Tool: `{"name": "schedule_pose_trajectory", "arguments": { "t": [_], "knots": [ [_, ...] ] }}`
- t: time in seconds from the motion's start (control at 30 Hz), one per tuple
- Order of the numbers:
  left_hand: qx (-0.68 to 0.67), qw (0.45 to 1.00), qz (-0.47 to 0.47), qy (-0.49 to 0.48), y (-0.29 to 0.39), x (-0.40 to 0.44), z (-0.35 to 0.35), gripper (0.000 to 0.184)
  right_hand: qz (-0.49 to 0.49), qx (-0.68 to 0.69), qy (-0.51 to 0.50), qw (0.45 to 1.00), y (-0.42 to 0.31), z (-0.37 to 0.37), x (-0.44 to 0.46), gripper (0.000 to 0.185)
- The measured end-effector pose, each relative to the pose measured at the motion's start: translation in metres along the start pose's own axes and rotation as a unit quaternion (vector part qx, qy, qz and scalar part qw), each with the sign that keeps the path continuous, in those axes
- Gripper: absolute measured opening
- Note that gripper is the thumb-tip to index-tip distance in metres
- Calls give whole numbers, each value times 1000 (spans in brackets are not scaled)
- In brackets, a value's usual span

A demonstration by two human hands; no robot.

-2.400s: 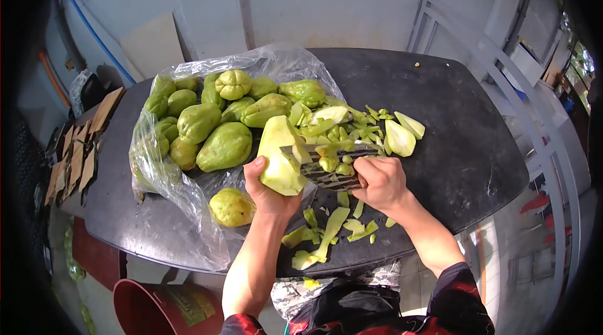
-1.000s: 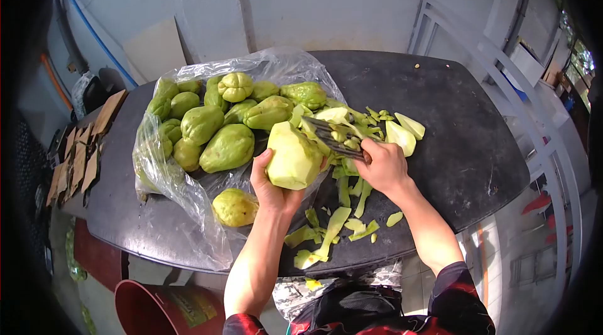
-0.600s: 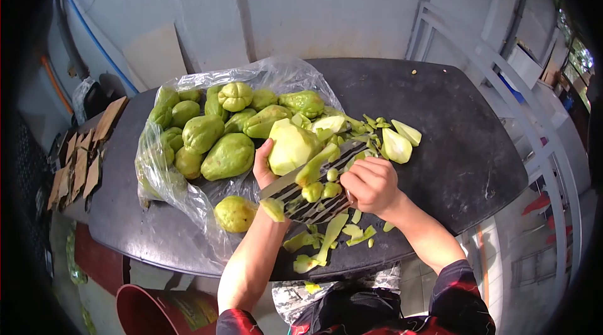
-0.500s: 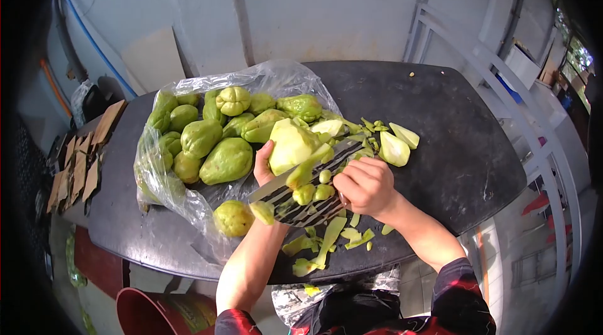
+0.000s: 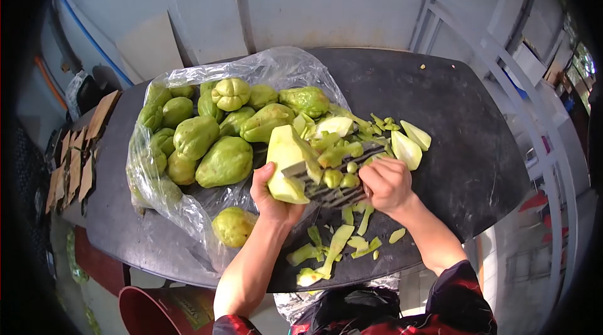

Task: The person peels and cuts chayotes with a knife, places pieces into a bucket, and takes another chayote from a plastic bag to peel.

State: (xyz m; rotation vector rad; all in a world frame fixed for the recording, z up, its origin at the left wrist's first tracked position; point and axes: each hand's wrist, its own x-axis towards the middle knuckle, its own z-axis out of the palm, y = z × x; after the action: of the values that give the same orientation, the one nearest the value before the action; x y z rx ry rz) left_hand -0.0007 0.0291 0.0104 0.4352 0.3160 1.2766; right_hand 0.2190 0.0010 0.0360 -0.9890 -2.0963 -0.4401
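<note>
My left hand [image 5: 273, 200] is wrapped round a peeled pale green chayote [image 5: 287, 159], thumb on its left side. My right hand [image 5: 386, 183] grips the handle of a wide striped knife [image 5: 342, 194], whose blade reaches left to the peeled chayote. Bits of green peel lie on the blade, which is blurred. Left of my hands, several unpeeled chayotes [image 5: 225, 160] rest on a clear plastic bag [image 5: 182, 212]. One yellowish chayote [image 5: 233, 226] sits near my left wrist. Two peeled pieces [image 5: 406, 150] lie beyond my right hand.
Peel scraps [image 5: 336, 247] are scattered on the dark table [image 5: 458, 140] near its front edge. Below the table at the left stands a red bucket [image 5: 147, 310]. Flattened cardboard [image 5: 75, 162] lies at the far left, and a grey metal railing [image 5: 502, 62] stands at the right.
The knife has swung up from low over my left wrist to the side of the peeled chayote. My right hand has moved slightly right, and the chayote has turned more upright.
</note>
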Motion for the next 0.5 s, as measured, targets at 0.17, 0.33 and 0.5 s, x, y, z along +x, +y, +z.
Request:
{"name": "schedule_pose_trajectory", "arguments": {
  "t": [0.17,0.33,0.5],
  "knots": [
    [-39,996,-57,-52,6,-5,5,79,-67,35,-10,997,-32,-11,7,18],
    [61,996,-27,-51,4,-1,-4,80,-18,51,-12,998,-23,-3,5,17],
    [65,997,-20,-39,8,3,-4,83,14,18,-13,1000,-18,-2,-1,17]
  ]
}}
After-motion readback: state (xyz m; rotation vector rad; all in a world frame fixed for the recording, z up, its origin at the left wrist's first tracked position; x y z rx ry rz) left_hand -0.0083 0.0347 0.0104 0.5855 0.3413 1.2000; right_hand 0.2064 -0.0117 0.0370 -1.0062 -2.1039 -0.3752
